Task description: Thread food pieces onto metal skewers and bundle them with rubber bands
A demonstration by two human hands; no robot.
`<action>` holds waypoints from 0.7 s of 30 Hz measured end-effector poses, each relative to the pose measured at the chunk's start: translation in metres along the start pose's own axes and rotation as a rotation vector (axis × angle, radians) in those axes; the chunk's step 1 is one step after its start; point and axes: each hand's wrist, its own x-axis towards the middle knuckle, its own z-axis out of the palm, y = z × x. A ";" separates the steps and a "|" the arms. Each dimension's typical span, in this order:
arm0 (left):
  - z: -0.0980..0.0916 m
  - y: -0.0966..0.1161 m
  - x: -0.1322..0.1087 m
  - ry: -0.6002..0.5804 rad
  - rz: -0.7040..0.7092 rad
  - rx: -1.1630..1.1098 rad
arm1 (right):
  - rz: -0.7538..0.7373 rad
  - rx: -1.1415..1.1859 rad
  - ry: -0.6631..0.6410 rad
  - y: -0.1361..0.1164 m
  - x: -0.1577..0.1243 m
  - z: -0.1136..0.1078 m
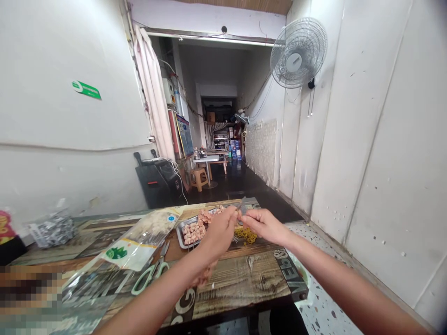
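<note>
1. The left hand (pixel 220 231) and right hand (pixel 266 225) meet fingertip to fingertip, both pinched shut on a thin grey stick (pixel 241 203)
2. Just below: a shallow metal tray (pixel 180 238) of pink meat pieces (pixel 195 230) and yellow rubber bands (pixel 246 235) on the wooden bench (pixel 240 279)

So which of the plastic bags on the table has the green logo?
The flat packet beside the scissors, left of the tray; the crumpled bag by the wall shows none.

Both bare forearms reach forward and converge. The left hand (pixel 220 230) is curled, its back toward the camera, fingertips pinched together. The right hand (pixel 265 224) lies palm-down, its fingers pinched too, their tips touching the left's.
</note>
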 end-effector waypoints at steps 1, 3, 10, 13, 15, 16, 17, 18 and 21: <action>-0.004 0.002 0.002 0.052 -0.041 -0.067 | -0.026 0.043 0.038 0.003 -0.004 0.005; -0.011 0.001 0.005 0.112 -0.113 -0.214 | -0.078 0.127 0.105 0.007 -0.012 0.011; -0.005 -0.014 0.004 0.046 -0.236 -0.718 | -0.125 1.275 0.242 -0.007 -0.030 0.021; -0.003 -0.012 0.002 0.091 -0.201 -0.696 | -0.057 1.588 0.228 -0.011 -0.031 0.023; -0.003 -0.010 0.000 0.098 -0.167 -0.557 | -0.017 1.641 0.223 -0.009 -0.026 0.018; -0.004 -0.010 -0.002 0.092 -0.147 -0.457 | 0.023 1.631 0.193 -0.008 -0.021 0.012; -0.004 -0.011 -0.004 0.086 -0.123 -0.343 | 0.080 1.594 0.140 -0.007 -0.014 0.005; -0.004 -0.012 -0.006 0.080 -0.095 -0.223 | 0.151 1.531 0.068 -0.007 -0.006 -0.004; -0.004 -0.020 -0.010 0.049 -0.038 0.080 | 0.346 1.206 -0.176 -0.017 0.016 -0.029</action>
